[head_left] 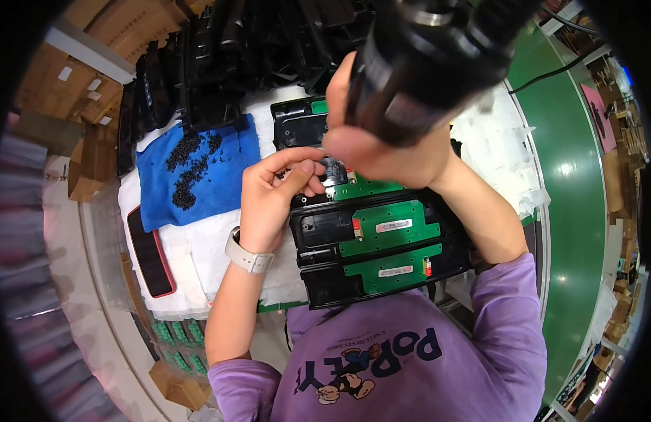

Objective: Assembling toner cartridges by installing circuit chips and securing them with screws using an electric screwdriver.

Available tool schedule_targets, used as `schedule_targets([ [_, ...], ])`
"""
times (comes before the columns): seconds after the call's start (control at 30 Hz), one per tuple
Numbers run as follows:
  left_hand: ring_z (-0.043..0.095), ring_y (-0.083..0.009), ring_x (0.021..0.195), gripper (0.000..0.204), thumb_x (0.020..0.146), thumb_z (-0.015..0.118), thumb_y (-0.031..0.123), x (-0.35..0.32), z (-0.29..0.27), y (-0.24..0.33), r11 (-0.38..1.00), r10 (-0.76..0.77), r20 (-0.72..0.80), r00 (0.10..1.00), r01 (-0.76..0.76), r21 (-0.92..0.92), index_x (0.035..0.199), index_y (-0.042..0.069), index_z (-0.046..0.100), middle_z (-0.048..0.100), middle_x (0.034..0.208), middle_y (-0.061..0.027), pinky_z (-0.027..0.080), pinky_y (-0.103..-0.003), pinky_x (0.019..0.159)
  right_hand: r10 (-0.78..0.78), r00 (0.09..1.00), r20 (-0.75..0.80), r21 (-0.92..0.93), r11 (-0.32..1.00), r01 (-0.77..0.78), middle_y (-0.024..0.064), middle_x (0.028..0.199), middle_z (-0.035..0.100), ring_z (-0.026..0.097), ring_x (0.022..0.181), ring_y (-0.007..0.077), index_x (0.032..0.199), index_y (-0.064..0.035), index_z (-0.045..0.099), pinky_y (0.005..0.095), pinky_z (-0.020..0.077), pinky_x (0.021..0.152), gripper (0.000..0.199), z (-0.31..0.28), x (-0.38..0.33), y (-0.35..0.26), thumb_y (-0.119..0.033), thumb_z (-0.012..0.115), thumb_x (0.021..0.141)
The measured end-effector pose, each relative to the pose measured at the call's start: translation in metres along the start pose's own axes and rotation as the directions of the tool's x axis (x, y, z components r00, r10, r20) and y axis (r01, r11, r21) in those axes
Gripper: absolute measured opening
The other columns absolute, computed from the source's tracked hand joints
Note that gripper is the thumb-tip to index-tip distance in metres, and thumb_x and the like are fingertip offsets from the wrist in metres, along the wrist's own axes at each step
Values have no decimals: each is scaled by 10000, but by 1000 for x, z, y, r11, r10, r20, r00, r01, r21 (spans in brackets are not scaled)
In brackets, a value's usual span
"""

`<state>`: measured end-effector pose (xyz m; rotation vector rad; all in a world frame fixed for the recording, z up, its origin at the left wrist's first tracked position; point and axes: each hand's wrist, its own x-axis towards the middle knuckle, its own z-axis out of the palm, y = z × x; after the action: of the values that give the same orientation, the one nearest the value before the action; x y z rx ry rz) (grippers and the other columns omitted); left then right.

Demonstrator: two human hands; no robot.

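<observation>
A: What's held where?

B: A black power screwdriver [431,63] is clamped in the right hand [389,151], grip wrapped tight round the barrel, tool pointed down at the top green circuit board [371,186]. The tip is hidden by the hand, so contact w/ the board can't be confirmed. Left hand [273,193] is beside it, thumb and fingers pinched together at the board's left end; whether a screw is pinched there can't be told, too small.

A: And the workpieces?

B: Three black plastic housings [325,228] are laid side by side on white padding on the counter [199,253], each w/ a green board seated in it. Small black screws [188,169] are heaped on a blue cloth [220,190] to the left, near the left hand. A red-edged phone [149,253] is lying at the counter's left edge.

A: Risks?

B: Judged from this: the bit could slip off a screw head if the tool is tilted, and the board could be scratched. The left fingertips are very close to the bit, so a pinch is possible. Screws could be knocked off the cloth by the wrist.
</observation>
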<state>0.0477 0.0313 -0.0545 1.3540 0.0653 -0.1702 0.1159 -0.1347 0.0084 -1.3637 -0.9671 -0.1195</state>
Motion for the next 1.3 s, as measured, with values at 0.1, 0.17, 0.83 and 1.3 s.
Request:
schedule_targets([
  [0.1,584,-95,663,157,855,555,32,-1,1,-1,1000,0,15,1000,-1,14,976,-33,629,644,817,-88,455,-194,611,-36,999,-12,-7,999,36,21,637,520,478,513,82,781,-8,538,212,378,464,183,-1,1,-1,-68,665,664],
  [0.17,587,-96,667,154,845,567,22,-2,1,-1,999,21,-23,1000,-20,32,973,-37,628,646,818,-91,459,-197,614,234,972,-2,247,942,-226,19,603,499,466,455,84,856,-10,510,215,394,465,212,-5,-1,-11,-91,632,704],
  [0.83,665,-202,736,160,761,624,-65,-16,14,16,998,-64,176,982,67,-10,922,-63,618,654,842,-166,529,-236,682,92,984,-156,667,744,36,-10,636,457,424,463,94,1032,-42,480,287,385,563,363,-32,-23,-30,-367,457,872],
  [1.3,586,-227,1007,228,935,356,86,-5,2,14,987,25,-36,999,-30,-158,1066,-45,489,564,1119,-184,446,-259,890,89,988,-126,501,866,-14,56,562,466,425,400,112,945,23,449,250,357,395,236,-28,-25,-30,-146,535,804],
])
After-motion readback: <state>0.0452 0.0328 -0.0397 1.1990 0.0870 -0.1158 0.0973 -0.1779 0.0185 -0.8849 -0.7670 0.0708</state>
